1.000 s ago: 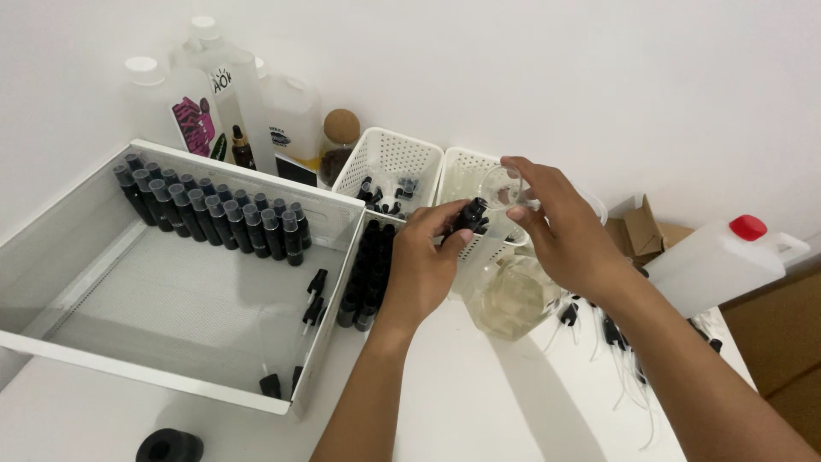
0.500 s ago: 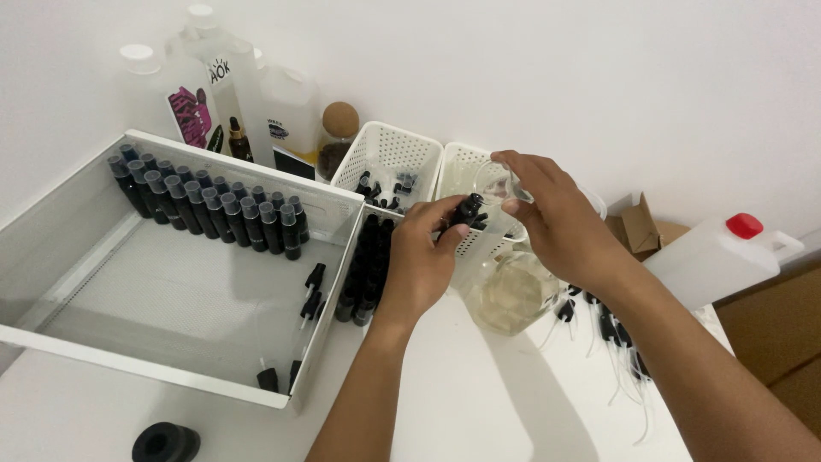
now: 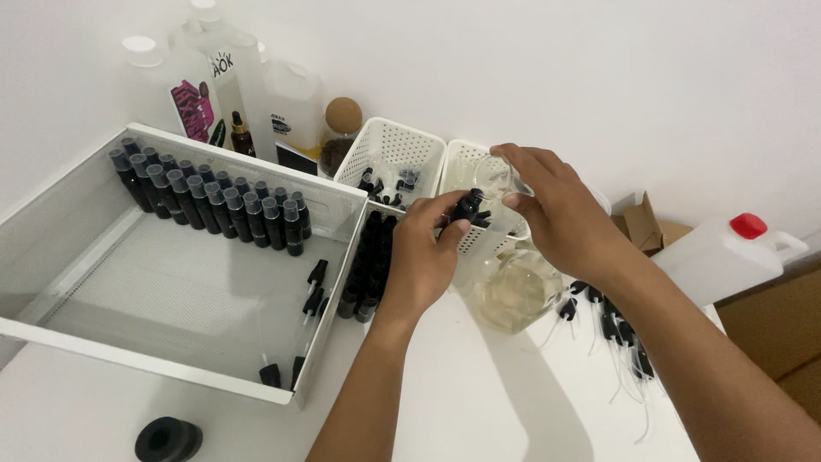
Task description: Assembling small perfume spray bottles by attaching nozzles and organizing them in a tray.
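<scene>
Hands meet over the middle of the white counter (image 3: 479, 402), and I see both of them busy. My left hand (image 3: 423, 257) is closed around a small black spray bottle (image 3: 467, 206), pinched between thumb and fingertips and held up just in front of the two white perforated plastic baskets (image 3: 389, 154). My right hand (image 3: 556, 205) grips a small clear glass beaker (image 3: 500, 180), tilted toward the mouth of the black bottle; the two look nearly touching, though I cannot tell whether liquid is running. Directly beneath the right hand stands a round clear glass flask of pale yellowish liquid (image 3: 513, 295).

To the left sits a large white open tray (image 3: 51, 334) with a row of dark capped bottles (image 3: 214, 201) lined up along its far wall and a few loose black spray tops (image 3: 315, 287) near its right wall. Between the tray and the flask stands a cluster of more black bottles (image 3: 368, 265). Loose black spray pumps with thin white tubes (image 3: 616, 334) lie scattered under my right forearm. Big translucent plastic jugs (image 3: 256, 94) stand against the wall at the back, a white jug with a red cap (image 3: 727, 252) lies to the right, and a black round cap (image 3: 168, 439) rests at the counter's near edge.
</scene>
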